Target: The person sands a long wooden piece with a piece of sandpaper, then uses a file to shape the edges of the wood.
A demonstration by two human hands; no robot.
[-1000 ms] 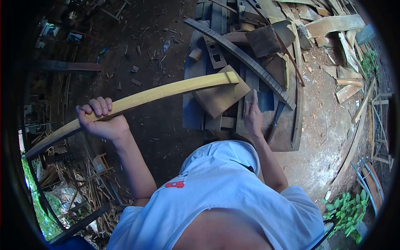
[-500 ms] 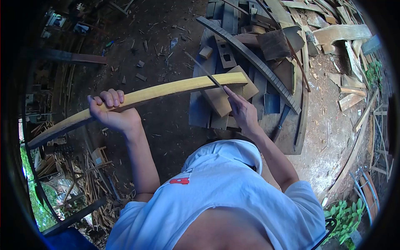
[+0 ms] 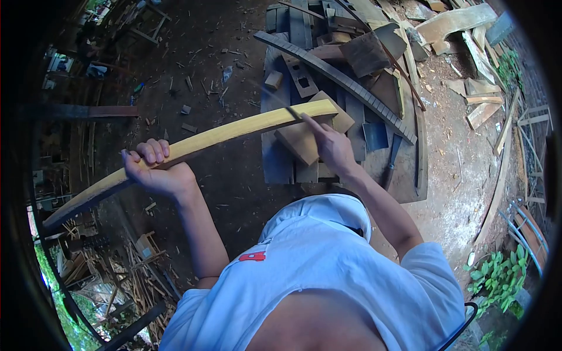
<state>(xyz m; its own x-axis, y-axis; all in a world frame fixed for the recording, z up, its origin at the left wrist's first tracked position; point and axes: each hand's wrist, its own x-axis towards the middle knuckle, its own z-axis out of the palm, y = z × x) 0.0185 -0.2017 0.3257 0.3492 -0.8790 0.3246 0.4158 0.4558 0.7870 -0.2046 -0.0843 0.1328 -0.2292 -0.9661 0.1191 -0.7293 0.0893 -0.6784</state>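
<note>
Timber [image 3: 234,130], yellow and curved, slants across the view, its right end over a wooden block [image 3: 297,144]. The left hand [image 3: 159,172] wraps its left part; the right hand [image 3: 335,151] grips a thin, blurred tool [image 3: 294,113] across it near the right end. Beyond lies a notched strip [image 3: 345,83].

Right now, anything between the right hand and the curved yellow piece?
Only the thin dark tool in the right hand, crossing the curved yellow piece toward its right end in view. Nothing else visible between them. The left hand holds the piece.
</note>
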